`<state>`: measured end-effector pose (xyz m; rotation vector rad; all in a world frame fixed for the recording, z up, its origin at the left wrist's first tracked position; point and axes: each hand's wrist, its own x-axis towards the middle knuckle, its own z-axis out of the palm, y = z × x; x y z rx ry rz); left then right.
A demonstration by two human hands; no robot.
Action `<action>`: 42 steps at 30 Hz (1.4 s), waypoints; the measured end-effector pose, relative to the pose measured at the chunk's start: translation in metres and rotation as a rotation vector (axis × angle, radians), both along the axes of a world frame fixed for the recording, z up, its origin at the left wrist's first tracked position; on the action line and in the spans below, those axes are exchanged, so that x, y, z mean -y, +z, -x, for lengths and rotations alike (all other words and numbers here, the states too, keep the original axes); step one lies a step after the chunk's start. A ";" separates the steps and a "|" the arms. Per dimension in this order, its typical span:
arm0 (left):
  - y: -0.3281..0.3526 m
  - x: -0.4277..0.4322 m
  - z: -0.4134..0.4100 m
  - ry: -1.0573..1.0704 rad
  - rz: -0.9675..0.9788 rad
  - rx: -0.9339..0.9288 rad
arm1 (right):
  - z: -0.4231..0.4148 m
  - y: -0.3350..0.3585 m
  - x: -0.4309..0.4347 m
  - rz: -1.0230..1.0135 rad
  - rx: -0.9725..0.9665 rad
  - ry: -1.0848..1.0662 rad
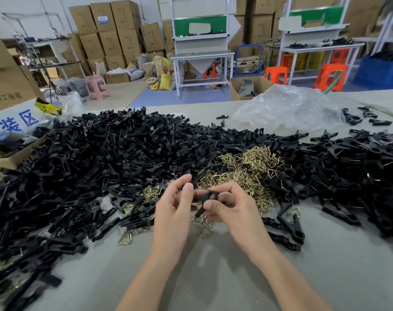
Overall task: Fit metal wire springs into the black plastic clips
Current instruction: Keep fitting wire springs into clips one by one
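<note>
Both my hands meet above the table's near middle around one black plastic clip (205, 197). My left hand (175, 207) pinches its left end between thumb and fingers. My right hand (232, 206) grips its right part, thumb across the front. A glint of metal shows in the clip's middle. Just behind my hands lies a heap of brass-coloured wire springs (242, 173). A huge mound of black clip parts (101, 162) spreads across the left and middle, and another mound (352, 167) covers the right.
The grey table (202, 272) shows bare surface in front of me. Loose springs (124, 239) lie near its left pile. A crumpled clear plastic bag (287, 106) sits at the back right, an open cardboard box (4, 158) at the left edge. Workbenches, stools and stacked cartons stand beyond.
</note>
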<state>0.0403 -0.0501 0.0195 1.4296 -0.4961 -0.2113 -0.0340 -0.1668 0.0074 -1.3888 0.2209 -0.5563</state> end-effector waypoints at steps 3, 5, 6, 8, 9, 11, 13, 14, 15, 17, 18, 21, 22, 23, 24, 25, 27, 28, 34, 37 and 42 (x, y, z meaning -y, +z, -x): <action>-0.007 -0.002 -0.005 0.080 -0.186 0.151 | 0.002 -0.001 0.005 0.011 0.006 -0.102; -0.011 -0.005 -0.008 0.130 -0.421 0.336 | 0.004 0.000 0.011 -0.001 -0.008 -0.168; -0.014 -0.007 -0.010 0.110 -0.556 0.449 | 0.004 0.001 0.013 -0.007 -0.014 -0.199; -0.020 -0.007 -0.010 0.031 -0.842 0.682 | 0.004 0.001 0.018 -0.041 0.005 -0.260; -0.023 -0.007 -0.009 0.007 -0.943 0.756 | 0.003 0.001 0.019 -0.066 0.023 -0.292; -0.024 -0.006 -0.009 -0.007 -1.003 0.783 | 0.001 0.001 0.020 -0.106 0.045 -0.337; -0.023 -0.006 -0.011 -0.023 -0.958 0.750 | 0.001 0.002 0.020 -0.107 0.052 -0.348; -0.023 -0.006 -0.013 -0.024 -0.932 0.742 | 0.001 0.002 0.020 -0.097 0.053 -0.347; -0.023 -0.005 -0.014 -0.020 -0.907 0.739 | 0.001 0.002 0.020 -0.088 0.056 -0.345; -0.023 -0.004 -0.015 -0.004 -0.823 0.698 | 0.002 0.002 0.020 -0.078 0.067 -0.339; -0.023 -0.003 -0.015 0.000 -0.772 0.667 | 0.002 0.003 0.019 -0.072 0.071 -0.337; -0.021 -0.005 -0.015 0.021 -0.678 0.611 | 0.004 0.006 0.017 -0.066 0.070 -0.328; -0.021 -0.005 -0.015 0.037 -0.656 0.603 | 0.005 0.006 0.017 -0.068 0.067 -0.323; -0.020 -0.006 -0.015 0.052 -0.631 0.591 | 0.005 0.007 0.017 -0.071 0.065 -0.318; -0.019 -0.007 -0.015 0.062 -0.609 0.573 | 0.005 0.007 0.017 -0.076 0.063 -0.315; -0.019 -0.007 -0.014 0.065 -0.598 0.555 | 0.005 0.007 0.017 -0.084 0.064 -0.312; -0.019 -0.007 -0.013 0.056 -0.592 0.531 | 0.005 0.008 0.018 -0.112 0.072 -0.305; -0.019 -0.007 -0.012 0.057 -0.582 0.536 | 0.005 0.008 0.018 -0.124 0.075 -0.300; -0.011 -0.004 -0.011 0.076 -0.377 0.360 | 0.004 0.008 0.017 -0.139 0.053 -0.269; -0.007 -0.004 -0.013 0.073 -0.272 0.198 | 0.005 0.010 0.016 -0.145 0.056 -0.219; -0.003 -0.003 -0.014 0.038 -0.057 -0.087 | 0.006 0.007 0.011 0.015 -0.017 -0.127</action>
